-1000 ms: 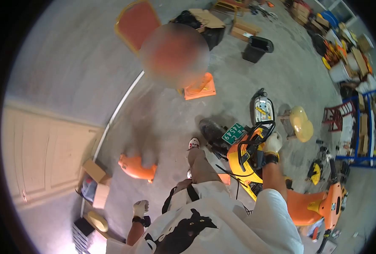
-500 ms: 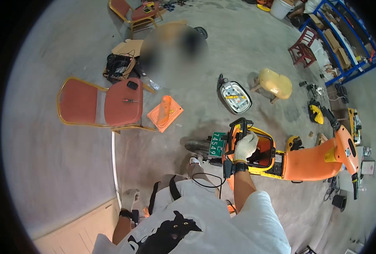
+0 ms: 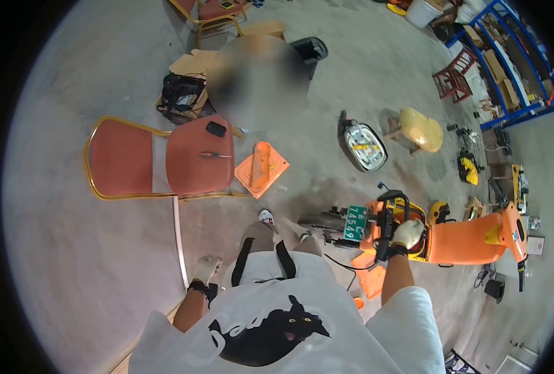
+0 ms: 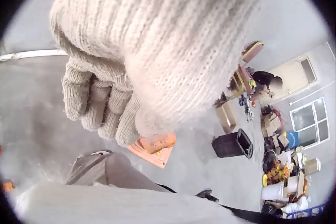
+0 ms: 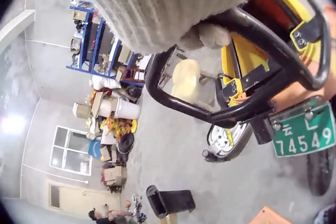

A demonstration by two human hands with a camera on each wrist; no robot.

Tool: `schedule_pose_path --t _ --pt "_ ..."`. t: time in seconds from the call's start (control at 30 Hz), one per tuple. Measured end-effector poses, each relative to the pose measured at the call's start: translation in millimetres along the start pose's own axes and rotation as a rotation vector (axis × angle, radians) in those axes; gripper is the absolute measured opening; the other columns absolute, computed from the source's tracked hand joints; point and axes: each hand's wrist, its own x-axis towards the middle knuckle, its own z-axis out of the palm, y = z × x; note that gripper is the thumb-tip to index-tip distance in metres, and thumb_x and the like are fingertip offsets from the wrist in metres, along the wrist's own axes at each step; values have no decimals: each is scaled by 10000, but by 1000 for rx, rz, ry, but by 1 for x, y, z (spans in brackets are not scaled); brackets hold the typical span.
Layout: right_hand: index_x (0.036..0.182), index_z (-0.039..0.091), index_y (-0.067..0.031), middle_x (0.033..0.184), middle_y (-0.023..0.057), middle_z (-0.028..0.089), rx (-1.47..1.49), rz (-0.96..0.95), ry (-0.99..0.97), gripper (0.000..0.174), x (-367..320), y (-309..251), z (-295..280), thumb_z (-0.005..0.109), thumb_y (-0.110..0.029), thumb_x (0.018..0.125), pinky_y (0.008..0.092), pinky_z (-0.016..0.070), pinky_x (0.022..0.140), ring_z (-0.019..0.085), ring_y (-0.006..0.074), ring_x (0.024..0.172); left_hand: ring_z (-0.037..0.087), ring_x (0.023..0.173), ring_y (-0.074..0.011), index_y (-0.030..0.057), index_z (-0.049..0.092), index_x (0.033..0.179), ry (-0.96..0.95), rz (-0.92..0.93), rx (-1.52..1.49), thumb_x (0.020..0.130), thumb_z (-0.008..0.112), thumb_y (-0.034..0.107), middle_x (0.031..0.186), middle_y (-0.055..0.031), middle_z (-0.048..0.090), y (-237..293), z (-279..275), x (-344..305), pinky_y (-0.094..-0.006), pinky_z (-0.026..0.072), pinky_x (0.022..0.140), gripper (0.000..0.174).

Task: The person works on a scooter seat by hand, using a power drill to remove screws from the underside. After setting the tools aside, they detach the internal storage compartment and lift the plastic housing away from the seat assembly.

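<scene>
An orange and yellow scooter (image 3: pixel 464 240) stands at the right in the head view, its under-seat bin uncovered. Its green number plate (image 5: pixel 304 129) is at the rear. My gloved right hand (image 3: pixel 408 234) grips the black grab rail (image 5: pixel 231 113) behind that bin; the fingers (image 5: pixel 214 36) curl round the tube, while the glove's back hides the palm. A black cable (image 3: pixel 352 265) hangs below this wrist. My gloved left hand (image 3: pixel 208 268) hangs by my side, its fingers (image 4: pixel 97 103) loosely bent with nothing in them.
An upturned oval piece (image 3: pixel 365 146) and a yellow stool (image 3: pixel 421 129) are beyond the scooter. Left of it stand an orange traffic cone (image 3: pixel 261 168) and a red chair (image 3: pixel 199 153) bearing a screwdriver. Another orange base (image 3: pixel 370 274) lies beside the scooter. A blue shelf (image 3: pixel 504 62) stands farther back.
My view has swung round, bringing the red chair into sight on the left. The scooter's rear has shifted right in the view, with my right hand staying at it. The left hand stays hanging.
</scene>
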Motion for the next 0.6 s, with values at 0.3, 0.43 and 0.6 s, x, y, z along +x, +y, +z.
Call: schedule_pose_path --t 0.3,0.43,0.6 --pt "1079 600 -58 1022 181 677 -174 10 -96 239 38 35 19 448 -151 919 407 508 834 660 328 964 477 489 -93 75 596 716 72 -160 -125 815 621 167 620 -4 541 -3 -65 50 -256 364 434 138" --pt "1066 571 -54 1010 178 676 -360 -101 -191 215 36 32 15 452 -153 917 401 509 840 661 327 953 495 505 -99 67 627 741 2 -98 11 828 617 173 631 -14 562 28 -62 55 -258 395 456 138" --pt "1073 568 -67 997 198 676 -204 -108 -93 215 41 26 26 463 -162 912 428 518 819 666 358 938 529 537 -103 51 666 800 52 13 123 855 613 212 664 -22 597 75 -44 67 -263 434 493 178"
